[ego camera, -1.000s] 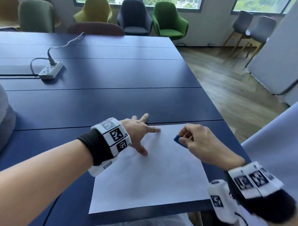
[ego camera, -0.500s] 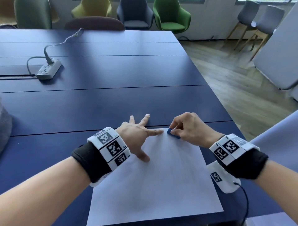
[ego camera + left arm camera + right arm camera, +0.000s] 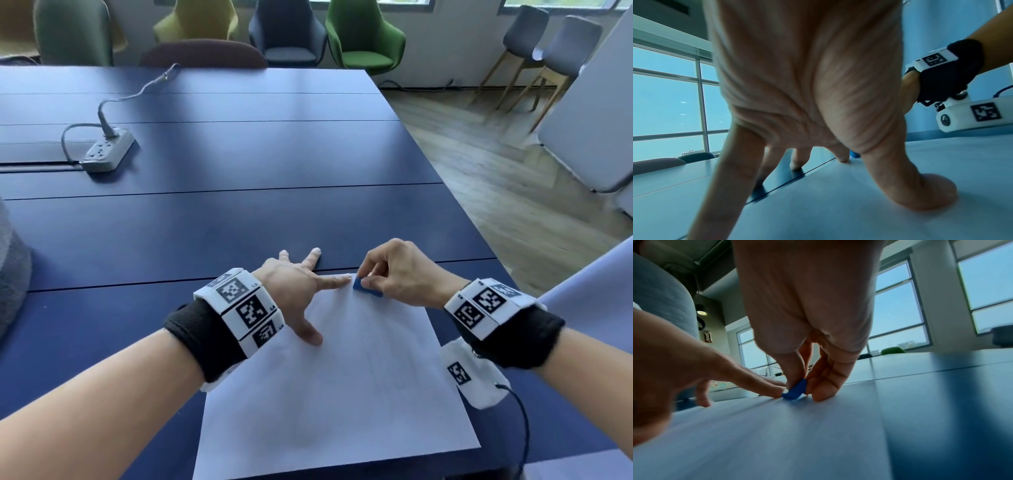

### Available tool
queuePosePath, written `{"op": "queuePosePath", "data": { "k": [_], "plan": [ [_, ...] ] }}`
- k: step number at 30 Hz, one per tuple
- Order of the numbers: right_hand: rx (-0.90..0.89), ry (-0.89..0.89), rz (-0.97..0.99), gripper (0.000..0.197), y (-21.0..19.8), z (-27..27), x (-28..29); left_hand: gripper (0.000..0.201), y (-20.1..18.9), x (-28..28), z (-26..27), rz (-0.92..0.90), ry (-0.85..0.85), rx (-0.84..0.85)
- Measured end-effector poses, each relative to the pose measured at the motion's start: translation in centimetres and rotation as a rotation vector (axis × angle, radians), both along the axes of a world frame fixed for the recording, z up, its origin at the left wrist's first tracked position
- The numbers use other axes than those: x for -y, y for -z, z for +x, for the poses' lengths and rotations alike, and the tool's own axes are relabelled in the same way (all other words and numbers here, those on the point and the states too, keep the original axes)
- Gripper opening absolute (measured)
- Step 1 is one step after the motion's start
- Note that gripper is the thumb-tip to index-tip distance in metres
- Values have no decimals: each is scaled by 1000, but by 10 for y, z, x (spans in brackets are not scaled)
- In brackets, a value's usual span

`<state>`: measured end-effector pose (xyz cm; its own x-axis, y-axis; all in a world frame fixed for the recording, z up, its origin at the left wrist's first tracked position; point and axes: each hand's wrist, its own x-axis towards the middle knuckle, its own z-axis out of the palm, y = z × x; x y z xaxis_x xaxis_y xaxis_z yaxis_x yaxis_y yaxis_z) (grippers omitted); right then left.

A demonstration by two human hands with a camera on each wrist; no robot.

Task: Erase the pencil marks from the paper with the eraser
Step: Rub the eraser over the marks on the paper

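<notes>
**Eraser at the far edge of the sheet, left hand bracing**

Table: long, dark blue, matte, seamed in panels. It gives you a hard flat backing for rubbing.

Paper: one white sheet, thin and smooth, lying flat near your edge of the table. Pencil marks show only as faint grey lines on its right half; too faint to read.

Power strip: grey plastic, well apart at far left, cable curling off. Not in your way.

Left hand: splayed, fingers straight, gripping nothing. Thumb and index fingertip press on the sheet, the other tips land on the table beyond its far edge. My read: you pin the paper so the strokes don't drag or crease it.

Right hand: fingers curled, thumb and fingertips pinching the eraser low, close to its working end, probably for pressure and control.

Eraser: small blue block, rounded at the corner, tilted, its lower end touching the paper near the far edge, just beside your left index fingertip.
</notes>
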<state>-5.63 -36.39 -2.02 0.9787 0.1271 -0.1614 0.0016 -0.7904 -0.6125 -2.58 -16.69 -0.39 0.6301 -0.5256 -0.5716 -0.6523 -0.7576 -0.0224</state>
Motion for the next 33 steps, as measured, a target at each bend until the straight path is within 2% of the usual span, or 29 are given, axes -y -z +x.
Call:
{"op": "queuePosePath", "data": {
  "k": [3, 7, 12, 17, 21, 26, 30, 33],
  "plan": [
    [26, 45, 32, 4, 1, 2, 1, 108, 0, 0, 0, 2, 0, 2],
    [-27, -40, 18, 4, 2, -9, -7, 107, -2, 0, -1, 7, 1, 10],
    [0, 62, 47, 5, 0, 1, -1, 107, -2, 0, -2, 2, 2, 13],
    [-71, -44, 8, 7, -1, -9, -9, 107, -2, 0, -3, 0, -11, 6],
    [-10, 37, 15, 6, -5, 3, -5, 107, -2, 0, -2, 8, 0, 11],
    [-95, -121, -21, 13, -4, -13, -15, 107, -1, 0, -2, 5, -4, 7],
    [0, -24, -15, 8, -5, -2, -10, 107, -1, 0, -1, 7, 3, 11],
    [-37, -96, -2, 11, -3, -14, -13, 107, 0, 0, -1, 10, -2, 13]
  ]
}}
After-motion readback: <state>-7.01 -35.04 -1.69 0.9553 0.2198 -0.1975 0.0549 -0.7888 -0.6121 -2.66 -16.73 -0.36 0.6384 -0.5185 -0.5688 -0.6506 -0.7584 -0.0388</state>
